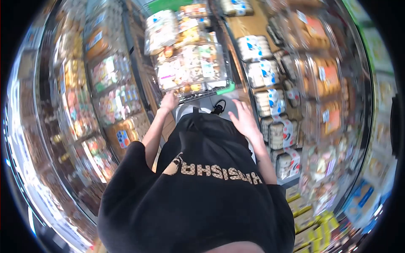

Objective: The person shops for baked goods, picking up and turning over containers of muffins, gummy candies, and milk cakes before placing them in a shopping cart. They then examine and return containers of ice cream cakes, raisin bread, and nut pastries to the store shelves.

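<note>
A wire shopping cart with a green handle end stands ahead of me, piled with clear plastic packs of food. My left hand is closed at the cart's near left edge, its fingers wrapped round the handle bar. Off the cart, my right hand hangs just below and right of the green handle end. Its fingers are apart and nothing is in it.
Shelves of clear food packs line the left side. On the right, a wooden shelf holds white packs, beside stacked packs with orange labels. Yellow boxes sit at the lower right.
</note>
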`<state>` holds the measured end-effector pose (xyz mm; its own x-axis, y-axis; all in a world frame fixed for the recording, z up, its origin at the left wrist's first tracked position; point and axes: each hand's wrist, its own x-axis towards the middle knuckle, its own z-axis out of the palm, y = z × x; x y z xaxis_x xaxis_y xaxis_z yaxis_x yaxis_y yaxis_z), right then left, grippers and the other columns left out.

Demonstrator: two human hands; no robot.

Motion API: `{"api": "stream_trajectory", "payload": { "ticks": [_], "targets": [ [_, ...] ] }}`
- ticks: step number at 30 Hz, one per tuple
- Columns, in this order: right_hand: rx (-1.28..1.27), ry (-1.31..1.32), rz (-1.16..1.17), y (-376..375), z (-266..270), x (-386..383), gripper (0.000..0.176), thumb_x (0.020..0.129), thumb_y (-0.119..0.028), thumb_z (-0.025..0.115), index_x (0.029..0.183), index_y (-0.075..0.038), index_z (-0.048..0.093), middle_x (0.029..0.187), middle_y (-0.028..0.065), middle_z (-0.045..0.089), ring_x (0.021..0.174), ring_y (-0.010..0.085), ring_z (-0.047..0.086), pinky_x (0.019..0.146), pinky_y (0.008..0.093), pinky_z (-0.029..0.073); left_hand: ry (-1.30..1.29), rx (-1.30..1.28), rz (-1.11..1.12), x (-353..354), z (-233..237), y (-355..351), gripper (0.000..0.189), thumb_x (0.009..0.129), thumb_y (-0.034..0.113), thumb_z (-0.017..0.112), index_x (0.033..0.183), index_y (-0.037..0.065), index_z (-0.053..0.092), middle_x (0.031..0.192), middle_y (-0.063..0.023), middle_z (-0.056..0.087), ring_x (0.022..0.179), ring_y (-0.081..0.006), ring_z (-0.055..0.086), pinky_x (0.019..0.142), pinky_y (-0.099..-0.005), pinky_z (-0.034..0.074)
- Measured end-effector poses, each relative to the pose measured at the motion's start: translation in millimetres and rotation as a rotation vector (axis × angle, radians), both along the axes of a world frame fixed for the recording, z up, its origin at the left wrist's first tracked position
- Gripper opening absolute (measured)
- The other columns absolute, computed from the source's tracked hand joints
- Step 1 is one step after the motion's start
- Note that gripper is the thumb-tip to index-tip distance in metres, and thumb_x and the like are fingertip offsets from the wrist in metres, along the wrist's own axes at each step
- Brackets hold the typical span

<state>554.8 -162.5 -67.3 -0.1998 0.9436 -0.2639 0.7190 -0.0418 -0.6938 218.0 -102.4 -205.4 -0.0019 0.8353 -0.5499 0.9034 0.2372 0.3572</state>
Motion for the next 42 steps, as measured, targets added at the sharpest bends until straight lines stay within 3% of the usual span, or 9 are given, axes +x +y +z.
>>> {"api": "stream_trajectory", "payload": {
  "ticks": [9, 13, 18, 22, 24, 26, 29, 34, 42],
  "targets": [
    [-0.073, 0.253, 0.02, 83, -28, -103, 0.045, 0.08, -0.014, 0.06, 0.119, -0.003, 0.043, 0.103, 0.0155, 0.054, 0.092, 0.0222, 0.054, 0.082, 0.0314, 0.044, -0.512, 0.177, 0.345, -3, 25, -17, 0.034, 0.076, 0.009, 0.053, 0.108, -0.001, 0.048, 0.101, -0.0179, 0.052, 0.1, -0.0309, 0.051, 0.091, -0.0358, 0.038],
    [-0.231, 0.33, -0.123, 120, -73, -180, 0.05, 0.08, -0.021, 0.061, 0.121, -0.001, 0.041, 0.102, 0.015, 0.055, 0.093, 0.0214, 0.055, 0.085, 0.0304, 0.043, -0.408, 0.482, 0.366, -18, 34, 24, 0.041, 0.075, 0.01, 0.053, 0.113, -0.001, 0.044, 0.109, -0.0198, 0.046, 0.109, -0.0327, 0.044, 0.094, -0.0373, 0.036],
    [-1.032, 0.769, -0.74, 120, -108, -225, 0.062, 0.076, -0.026, 0.065, 0.125, -0.001, 0.035, 0.114, 0.0161, 0.044, 0.104, 0.0234, 0.047, 0.089, 0.0343, 0.042, -0.301, 0.61, 0.323, -37, 22, 86, 0.05, 0.073, 0.015, 0.055, 0.118, -0.002, 0.041, 0.117, -0.0235, 0.04, 0.115, -0.0386, 0.036, 0.097, -0.0438, 0.031],
    [-1.052, 0.871, -1.117, 101, -164, -237, 0.058, 0.077, -0.025, 0.064, 0.123, -0.004, 0.037, 0.11, 0.0164, 0.042, 0.101, 0.0233, 0.045, 0.091, 0.0351, 0.04, -0.265, 0.518, 0.118, -49, 15, 149, 0.051, 0.076, 0.025, 0.052, 0.119, -0.002, 0.043, 0.12, -0.0243, 0.042, 0.116, -0.0372, 0.038, 0.099, -0.0419, 0.03],
    [-1.063, 0.941, -1.146, 95, -177, -234, 0.049, 0.077, -0.022, 0.064, 0.118, -0.006, 0.042, 0.107, 0.0136, 0.047, 0.1, 0.0225, 0.047, 0.091, 0.0349, 0.04, -0.233, 0.078, -0.062, -54, 11, 176, 0.052, 0.081, 0.036, 0.044, 0.117, -0.001, 0.047, 0.12, -0.0232, 0.046, 0.117, -0.0329, 0.04, 0.1, -0.0389, 0.029],
    [-1.018, 1.227, -1.038, 95, -177, -234, 0.04, 0.077, -0.02, 0.063, 0.112, -0.006, 0.046, 0.101, 0.0097, 0.054, 0.099, 0.022, 0.05, 0.092, 0.035, 0.039, -0.188, 0.058, -0.302, -62, -6, 194, 0.055, 0.086, 0.044, 0.033, 0.117, 0.001, 0.049, 0.118, -0.0194, 0.051, 0.113, -0.0297, 0.046, 0.098, -0.0372, 0.033],
    [-0.991, 1.305, -1.105, 100, -181, -235, 0.029, 0.079, -0.015, 0.061, 0.105, -0.007, 0.05, 0.099, 0.0072, 0.057, 0.099, 0.0208, 0.052, 0.095, 0.0359, 0.037, -0.178, -0.268, -0.275, -62, 12, 210, 0.058, 0.087, 0.048, 0.032, 0.117, 0.001, 0.048, 0.119, -0.0181, 0.051, 0.111, -0.0299, 0.048, 0.096, -0.0366, 0.035],
    [-1.005, 1.303, -1.101, 105, -168, -246, 0.03, 0.077, -0.011, 0.063, 0.105, -0.009, 0.05, 0.102, 0.0041, 0.056, 0.102, 0.0167, 0.049, 0.098, 0.0353, 0.034, -0.248, -0.285, -0.322, -68, -3, 206, 0.073, 0.075, 0.064, 0.045, 0.116, 0.004, 0.048, 0.118, -0.0161, 0.053, 0.11, -0.0269, 0.05, 0.092, -0.0344, 0.038],
    [-0.937, 1.272, -0.945, 104, -157, -243, 0.034, 0.075, -0.01, 0.066, 0.103, -0.009, 0.047, 0.097, 0.0019, 0.054, 0.094, 0.0136, 0.05, 0.088, 0.0308, 0.039, -0.396, -0.28, -0.366, -90, 0, 209, 0.07, 0.064, 0.054, 0.068, 0.112, 0.008, 0.048, 0.112, -0.0142, 0.055, 0.107, -0.0252, 0.051, 0.092, -0.033, 0.039]
  ]
}}
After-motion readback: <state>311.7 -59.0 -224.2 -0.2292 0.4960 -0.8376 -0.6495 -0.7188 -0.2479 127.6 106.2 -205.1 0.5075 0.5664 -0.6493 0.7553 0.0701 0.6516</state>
